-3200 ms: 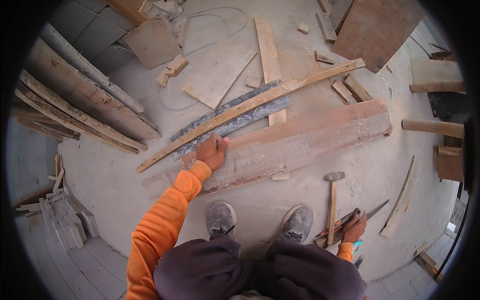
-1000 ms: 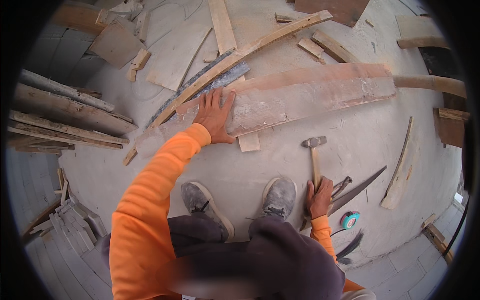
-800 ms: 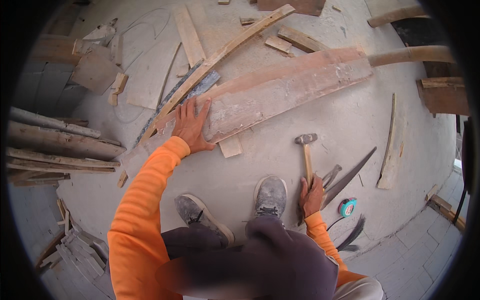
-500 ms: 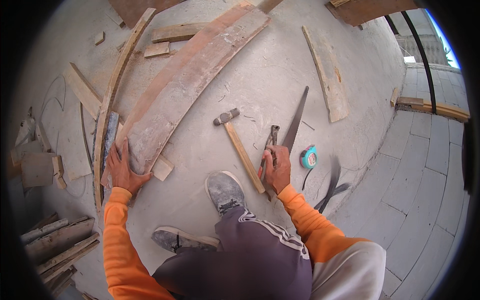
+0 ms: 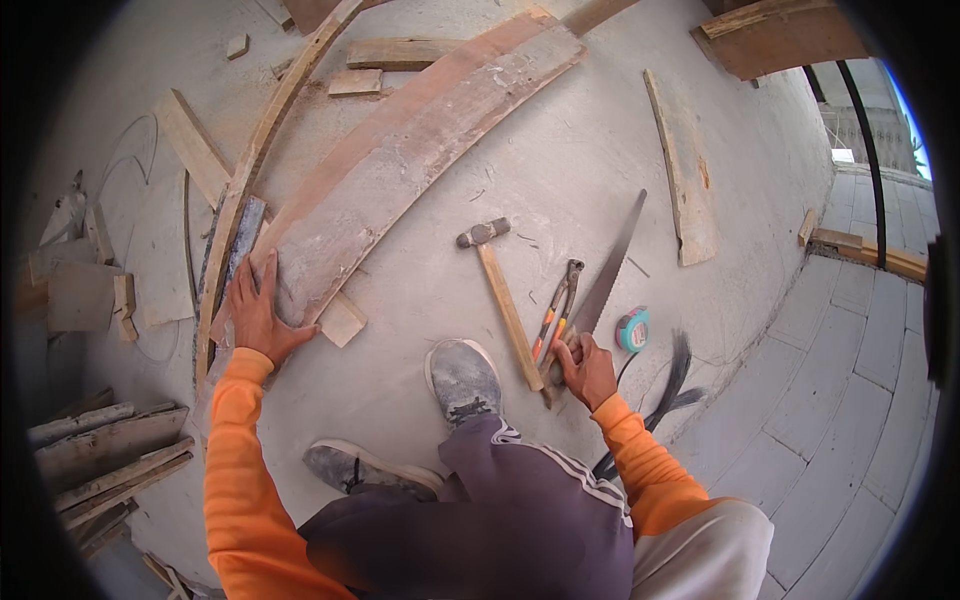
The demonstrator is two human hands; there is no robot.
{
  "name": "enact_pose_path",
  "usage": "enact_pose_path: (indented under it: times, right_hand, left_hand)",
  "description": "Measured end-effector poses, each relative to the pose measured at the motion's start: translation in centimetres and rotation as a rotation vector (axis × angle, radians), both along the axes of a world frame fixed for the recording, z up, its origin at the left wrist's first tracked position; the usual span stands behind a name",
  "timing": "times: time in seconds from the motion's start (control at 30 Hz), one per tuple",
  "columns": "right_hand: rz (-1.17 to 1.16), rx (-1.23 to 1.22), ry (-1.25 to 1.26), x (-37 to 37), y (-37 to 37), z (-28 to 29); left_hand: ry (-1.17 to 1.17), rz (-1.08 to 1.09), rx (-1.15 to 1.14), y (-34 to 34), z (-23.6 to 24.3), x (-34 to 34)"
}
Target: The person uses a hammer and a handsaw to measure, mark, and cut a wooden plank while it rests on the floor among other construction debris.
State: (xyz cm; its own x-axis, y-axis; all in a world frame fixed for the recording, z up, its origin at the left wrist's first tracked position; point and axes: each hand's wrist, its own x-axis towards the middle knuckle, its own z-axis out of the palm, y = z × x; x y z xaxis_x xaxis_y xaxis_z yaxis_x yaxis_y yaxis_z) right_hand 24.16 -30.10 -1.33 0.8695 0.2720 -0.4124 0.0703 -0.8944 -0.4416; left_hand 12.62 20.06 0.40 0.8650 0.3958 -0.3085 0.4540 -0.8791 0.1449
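My left hand (image 5: 262, 318) lies with its fingers spread on the near end of a long, worn reddish-brown board (image 5: 400, 160). Under that end, a short pale wood piece (image 5: 342, 320) sticks out to the right. Ahead of my right foot, my right hand (image 5: 587, 372) is closed around the handle of a handsaw (image 5: 612, 270). The saw lies on the floor, its blade pointing away from me. Just left of the blade rest pincers (image 5: 558, 305) with orange-and-grey grips. Further left is a hammer (image 5: 508, 310) with a wooden handle. A teal tape measure (image 5: 633, 328) sits right of the saw.
A long narrow curved-looking strip of wood (image 5: 265, 140) runs along the board's left side. Stacked planks (image 5: 110, 450) are at the lower left. A loose plank (image 5: 683, 180) lies at the far right, and black strips (image 5: 668, 385) lie near my right forearm. Grey paving (image 5: 800, 400) borders the floor.
My right hand has drawn back toward me, off the pincers and onto the saw's handle. The pincers show more fully. My left hand stays on the board; the whole view has shifted slightly.
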Motion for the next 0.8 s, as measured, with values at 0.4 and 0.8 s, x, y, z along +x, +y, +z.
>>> enact_pose_path:
  times: [0.4,0.8]
  right_hand:
    - [-0.478,0.293,-0.105,-5.8,-2.9,-1.9]
    - [-0.347,0.646,-0.213,-3.1,1.2,10.2]
  left_hand:
    - [0.057,0.031,-0.103,-0.8,0.1,0.1]
    - [-0.129,-0.014,-0.202,-0.8,-2.2,-0.1]
